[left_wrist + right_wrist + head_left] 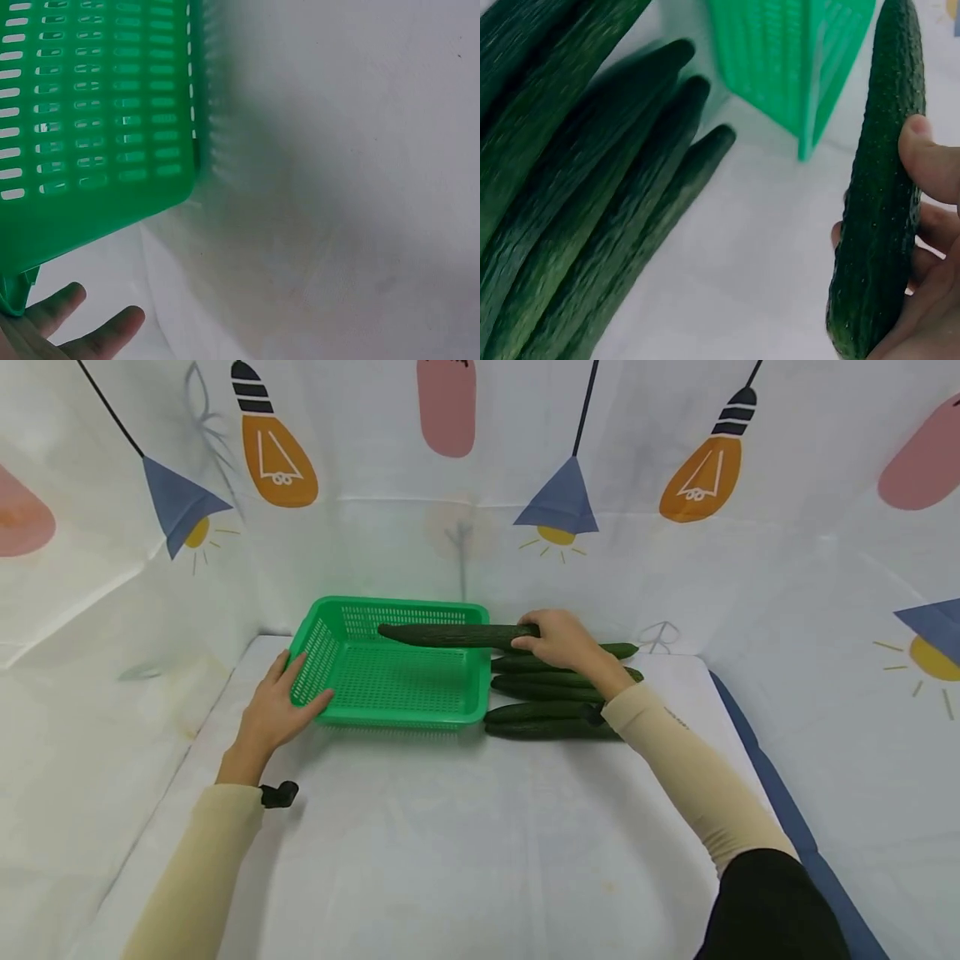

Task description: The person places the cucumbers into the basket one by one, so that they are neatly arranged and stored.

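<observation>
My right hand grips a long dark green cucumber near its right end, thumb on one side and fingers on the other in the right wrist view. The cucumber lies level across the right part of a green plastic basket, its far end over the basket's inside. At the basket's left front corner, my left hand touches the rim with fingers straight and spread. Two left fingertips show past the rim in the left wrist view. Several more cucumbers lie side by side right of the basket.
A white-covered table carries the basket and cucumbers. Behind it hangs a white sheet printed with lamps and bulbs, and a blue strip runs along the right edge.
</observation>
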`<state>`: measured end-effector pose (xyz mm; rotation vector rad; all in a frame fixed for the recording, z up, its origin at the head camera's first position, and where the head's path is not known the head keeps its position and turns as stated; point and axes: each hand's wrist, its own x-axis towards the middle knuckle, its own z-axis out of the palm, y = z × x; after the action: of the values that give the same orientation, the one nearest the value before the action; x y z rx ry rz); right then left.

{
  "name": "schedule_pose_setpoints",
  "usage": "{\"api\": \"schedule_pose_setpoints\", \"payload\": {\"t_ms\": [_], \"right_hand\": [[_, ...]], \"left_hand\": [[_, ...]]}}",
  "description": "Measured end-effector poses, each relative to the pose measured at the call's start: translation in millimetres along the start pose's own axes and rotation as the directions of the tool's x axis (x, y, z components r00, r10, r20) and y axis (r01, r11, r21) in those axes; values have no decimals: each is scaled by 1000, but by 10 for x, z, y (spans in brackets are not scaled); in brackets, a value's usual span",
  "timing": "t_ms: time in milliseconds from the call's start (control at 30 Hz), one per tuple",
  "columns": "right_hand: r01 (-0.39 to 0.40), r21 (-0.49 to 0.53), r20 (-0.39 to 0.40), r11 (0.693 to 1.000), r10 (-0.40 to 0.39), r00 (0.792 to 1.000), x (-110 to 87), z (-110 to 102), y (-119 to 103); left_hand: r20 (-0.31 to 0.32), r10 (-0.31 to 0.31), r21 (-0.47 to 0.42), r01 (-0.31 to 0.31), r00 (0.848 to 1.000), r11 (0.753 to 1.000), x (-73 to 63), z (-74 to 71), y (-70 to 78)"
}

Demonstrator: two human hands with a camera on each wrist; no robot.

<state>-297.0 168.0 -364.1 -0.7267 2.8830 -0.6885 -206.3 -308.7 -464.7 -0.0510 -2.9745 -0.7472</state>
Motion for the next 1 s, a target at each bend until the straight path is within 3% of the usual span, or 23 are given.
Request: {"api": "schedule_pose_setpoints", "payload": {"t_ms": [167, 333, 567, 767, 1000], "right_hand": [[-27, -8, 30, 1000, 27, 999, 89, 46, -151], [-33, -7, 47, 999, 33, 998, 204, 79, -309], [-41, -34, 115, 999, 44, 992, 358, 180, -522], [-7, 35, 171, 999, 1, 985, 470, 253, -697], [53, 38, 208, 998, -60, 976, 602, 322, -839]], "left_hand": [[10, -7, -15, 7, 1000, 1000, 1, 12, -24], [8, 23, -38, -23, 1000, 999, -10, -2, -76], [59, 59, -58, -56, 996, 997, -28, -29, -119], [64, 54, -52, -50, 997, 997, -35, -30, -120], [56, 49, -51, -47, 997, 998, -24, -20, -131]]}}
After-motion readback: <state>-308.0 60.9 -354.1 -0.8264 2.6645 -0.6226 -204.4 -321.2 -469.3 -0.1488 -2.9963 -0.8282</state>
